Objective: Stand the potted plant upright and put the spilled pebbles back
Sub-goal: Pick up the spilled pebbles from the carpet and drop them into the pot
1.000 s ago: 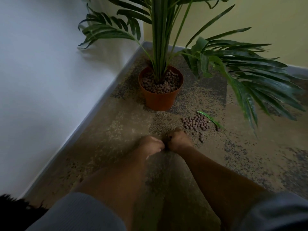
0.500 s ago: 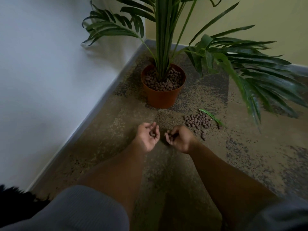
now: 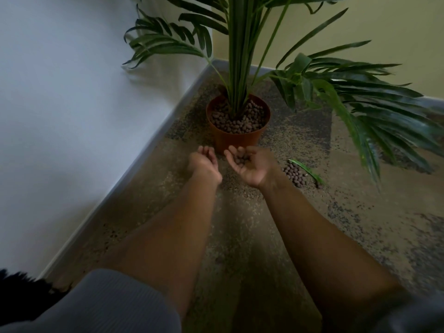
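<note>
My right hand (image 3: pixel 249 164) is at the middle of the frame, palm up and cupped, fingers curled round a small heap of pebbles (image 3: pixel 241 159) lying in the palm. My left hand (image 3: pixel 204 162) is just beside it to the left, a narrow gap between the two, palm turned inward with the fingers loosely curled; I cannot tell whether it holds anything. Both hands are right in front of the pot (image 3: pixel 236 140), close to its near wall, though I cannot tell whether they touch it.

The pot is a round terracotta-coloured one, upright on the floor (image 3: pixel 240 236) in the upper middle of the frame. It is filled almost to the rim with brown pebbles packed round the base of the plant (image 3: pixel 237 56), whose green stems rise straight up out of the top of the frame, with fronds spreading to the upper left and drooping wide to the right.

To the right of my right wrist, a loose pile of spilled pebbles (image 3: pixel 295 174) lies on the floor, with a fallen green leaf (image 3: pixel 306 171) along its far edge. The speckled floor meets a white wall (image 3: pixel 60 116) on the left and a yellow wall (image 3: pixel 384 32) at the upper right.
</note>
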Demonstrator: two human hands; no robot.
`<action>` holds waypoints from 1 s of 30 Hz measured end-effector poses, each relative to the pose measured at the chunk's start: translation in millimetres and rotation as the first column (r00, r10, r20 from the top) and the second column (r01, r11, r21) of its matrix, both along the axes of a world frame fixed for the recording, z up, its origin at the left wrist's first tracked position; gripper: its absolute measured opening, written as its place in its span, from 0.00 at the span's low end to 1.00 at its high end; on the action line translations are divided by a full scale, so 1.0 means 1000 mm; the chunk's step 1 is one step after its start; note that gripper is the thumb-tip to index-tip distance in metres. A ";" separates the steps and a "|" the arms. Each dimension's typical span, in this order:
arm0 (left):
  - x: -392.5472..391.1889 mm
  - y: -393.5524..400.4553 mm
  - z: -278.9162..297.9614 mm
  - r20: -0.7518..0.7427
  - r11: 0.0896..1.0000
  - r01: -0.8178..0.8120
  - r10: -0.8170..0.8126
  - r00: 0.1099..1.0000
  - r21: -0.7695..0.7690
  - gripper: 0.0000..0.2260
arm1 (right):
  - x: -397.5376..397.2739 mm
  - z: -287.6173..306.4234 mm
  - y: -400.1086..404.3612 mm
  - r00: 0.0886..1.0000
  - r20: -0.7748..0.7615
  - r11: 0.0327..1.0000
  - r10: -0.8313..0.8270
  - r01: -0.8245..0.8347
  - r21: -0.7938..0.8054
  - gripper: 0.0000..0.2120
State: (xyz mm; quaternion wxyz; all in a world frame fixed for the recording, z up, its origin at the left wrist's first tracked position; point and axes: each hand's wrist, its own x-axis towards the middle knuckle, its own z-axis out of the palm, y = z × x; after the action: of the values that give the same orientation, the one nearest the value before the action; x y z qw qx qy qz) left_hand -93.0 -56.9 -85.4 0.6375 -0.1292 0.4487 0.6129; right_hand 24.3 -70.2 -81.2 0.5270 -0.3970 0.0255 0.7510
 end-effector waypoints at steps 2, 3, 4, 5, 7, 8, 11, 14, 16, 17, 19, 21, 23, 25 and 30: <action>0.001 0.008 0.014 -0.014 0.999 -0.019 0.019 1.000 0.037 0.17 | 0.000 0.014 0.006 1.000 -0.013 0.998 -0.020 0.020 0.058 0.11; 0.002 0.012 0.022 -0.017 0.998 -0.013 0.014 1.000 0.056 0.17 | 0.001 0.020 0.010 0.999 -0.012 0.996 -0.048 0.049 0.081 0.11; 0.003 0.016 0.030 -0.019 0.997 0.001 0.001 1.000 0.078 0.17 | 0.001 0.027 0.013 0.997 -0.026 0.992 -0.079 0.082 0.099 0.12; 0.004 0.020 0.038 -0.018 0.995 0.022 -0.021 1.000 0.100 0.17 | 0.002 0.031 0.017 0.994 -0.021 0.988 -0.110 0.111 0.110 0.14; 0.007 0.027 0.053 -0.048 0.984 0.100 -0.094 0.994 0.147 0.17 | 0.003 0.042 0.024 0.985 -0.010 0.978 -0.172 0.172 0.114 0.20; 0.009 0.031 0.059 -0.068 0.973 0.148 -0.138 0.988 0.179 0.18 | 0.002 0.046 0.028 0.981 -0.002 0.975 -0.192 0.191 0.110 0.20; 0.013 0.045 0.076 -0.084 0.923 0.282 -0.269 0.959 0.261 0.19 | 0.005 0.058 0.036 0.973 0.015 0.967 -0.229 0.226 0.117 0.20; 0.012 0.054 0.088 -0.101 0.836 0.444 -0.437 0.894 0.322 0.20 | 0.011 0.067 0.045 0.975 -0.045 0.962 -0.216 0.221 0.162 0.22; 0.008 0.056 0.090 -0.022 0.795 0.470 -0.501 0.865 0.384 0.23 | 0.014 0.072 0.044 0.981 -0.011 0.965 -0.194 0.193 0.176 0.21; 0.005 0.057 0.089 0.022 0.791 0.458 -0.509 0.860 0.407 0.23 | 0.015 0.076 0.043 0.983 -0.016 0.966 -0.185 0.184 0.181 0.21; 0.002 0.059 0.083 0.082 0.811 0.403 -0.477 0.875 0.425 0.24 | 0.013 0.076 0.041 0.981 0.029 0.956 -0.194 0.182 0.228 0.21; -0.001 0.059 0.080 0.083 0.837 0.353 -0.422 0.903 0.418 0.25 | 0.016 0.071 0.047 0.983 -0.007 0.963 -0.185 0.182 0.198 0.22; -0.004 0.056 0.078 0.058 0.850 0.324 -0.381 0.923 0.415 0.24 | 0.015 0.068 0.046 0.971 -0.059 0.959 -0.231 0.237 0.158 0.21; -0.007 0.053 0.076 0.040 0.848 0.330 -0.379 0.925 0.414 0.23 | 0.013 0.064 0.043 0.967 -0.034 0.951 -0.252 0.254 0.176 0.21; -0.030 0.039 0.059 -0.056 0.871 0.338 -0.341 0.938 0.356 0.19 | 0.005 0.050 0.026 0.991 -0.043 0.966 -0.130 0.136 0.219 0.16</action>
State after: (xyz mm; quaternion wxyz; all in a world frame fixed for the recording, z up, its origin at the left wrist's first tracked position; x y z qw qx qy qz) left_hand -123.2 -17.7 -26.4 0.7497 0.0683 0.3416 0.5627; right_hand 29.2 -44.4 -31.6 0.6168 -0.3225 -0.0243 0.7176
